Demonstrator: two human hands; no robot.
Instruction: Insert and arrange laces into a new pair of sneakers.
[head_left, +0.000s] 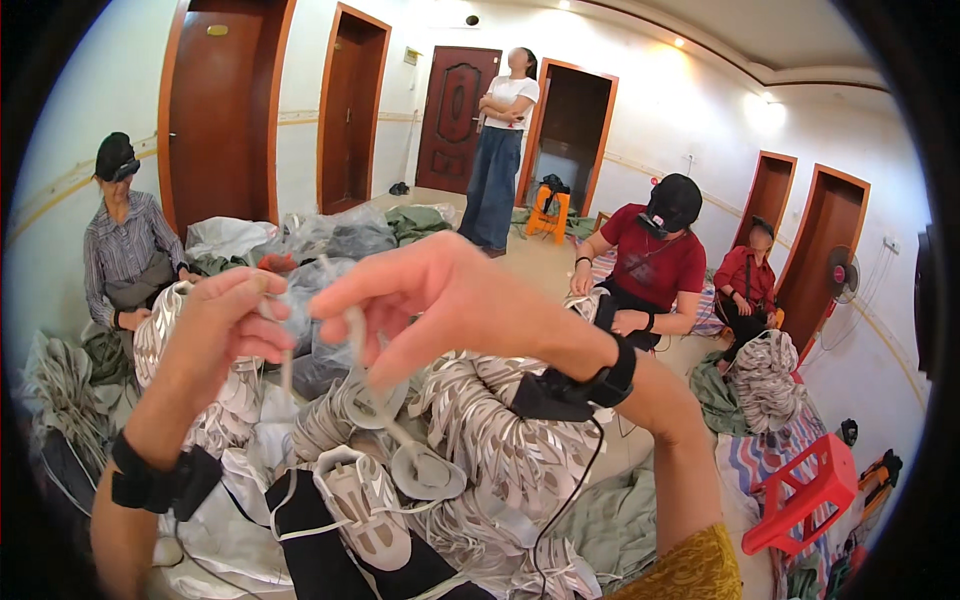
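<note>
In front of my chest both hands are raised, with a pale shoelace (372, 390) between and below them. My left hand (235, 315) is closed in a pinch, and a lace end hangs beneath its fingers. My right hand (425, 295) has its fingers curled, and the lace runs across them and down toward my lap. Motion blurs the lace near the fingertips. Below, a beige and white shoe upper (365, 505) lies on my dark-clothed lap, laces trailing from its sides. Both my wrists wear black straps with cables.
Stacks of similar shoe uppers (500, 410) heap up just ahead. Plastic bags (335, 240) lie beyond them. Seated people (655, 250) work left and right, and one person (505, 150) stands by a door. A red stool (805, 495) is at the right, an orange stool (548, 212) farther back.
</note>
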